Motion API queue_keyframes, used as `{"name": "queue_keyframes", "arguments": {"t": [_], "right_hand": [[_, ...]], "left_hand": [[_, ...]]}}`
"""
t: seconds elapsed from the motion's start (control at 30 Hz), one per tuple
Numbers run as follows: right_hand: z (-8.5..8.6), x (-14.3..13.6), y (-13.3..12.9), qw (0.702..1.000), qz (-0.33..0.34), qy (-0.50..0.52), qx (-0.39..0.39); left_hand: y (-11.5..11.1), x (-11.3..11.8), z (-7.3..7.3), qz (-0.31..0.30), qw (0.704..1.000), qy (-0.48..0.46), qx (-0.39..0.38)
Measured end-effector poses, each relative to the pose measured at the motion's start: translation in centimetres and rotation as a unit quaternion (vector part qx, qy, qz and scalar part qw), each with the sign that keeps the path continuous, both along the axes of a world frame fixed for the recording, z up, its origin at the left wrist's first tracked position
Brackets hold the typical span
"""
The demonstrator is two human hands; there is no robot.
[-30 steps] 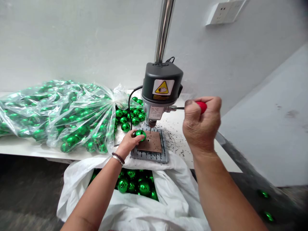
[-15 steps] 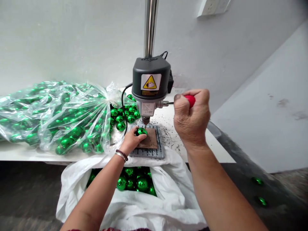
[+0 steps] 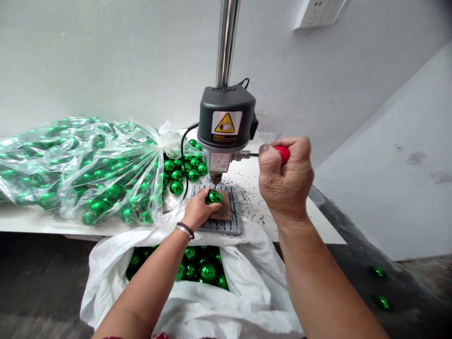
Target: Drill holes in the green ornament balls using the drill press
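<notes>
A shiny green ball [image 3: 213,197], like a Christmas bauble, is pinched in my left hand [image 3: 198,209] on a brown board [image 3: 225,212]. The board lies on the grey base plate [image 3: 236,226] of a small drill press [image 3: 228,113]. Its thin bit points down right above the ball; whether it touches the ball I cannot tell. My right hand [image 3: 286,181] is wrapped round the red knob [image 3: 283,154] of the press's feed lever, off to the right of the motor head.
A clear plastic bag [image 3: 88,174] full of green balls lies at the left, with loose balls [image 3: 176,175] beside it. Below, a white cloth sack [image 3: 247,278] holds more. Dark shavings are strewn over the white table [image 3: 318,221]. Two balls [image 3: 381,301] lie on the floor.
My left hand has moved the green ball right, to under the drill bit. My right hand keeps its grip on the knob. The whole view has shifted slightly.
</notes>
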State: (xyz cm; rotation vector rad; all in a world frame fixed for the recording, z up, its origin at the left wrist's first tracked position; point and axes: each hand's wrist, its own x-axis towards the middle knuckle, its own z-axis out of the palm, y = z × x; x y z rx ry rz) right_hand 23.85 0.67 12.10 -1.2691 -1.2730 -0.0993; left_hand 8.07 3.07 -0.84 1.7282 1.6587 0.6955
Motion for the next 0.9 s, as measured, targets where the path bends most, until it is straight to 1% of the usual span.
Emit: {"name": "queue_keyframes", "arguments": {"t": [0.13, 0.37, 0.67, 0.9], "right_hand": [[-0.2, 0.2, -0.3, 1.000, -0.012, -0.008, -0.015], [-0.4, 0.3, -0.5, 0.999, -0.018, -0.020, -0.028], [-1.6, -0.1, -0.8, 0.999, -0.042, -0.022, 0.011], [-3.2, -0.5, -0.8, 0.997, -0.053, -0.009, 0.048]], "left_hand": [[0.1, -0.1, -0.3, -0.007, 1.000, -0.022, 0.001], [0.0, -0.1, -0.6, -0.007, 1.000, -0.021, 0.003], [-0.1, -0.1, -0.7, -0.001, 0.999, -0.032, 0.006], [-0.2, -0.1, -0.7, -0.006, 1.000, -0.022, 0.003]]}}
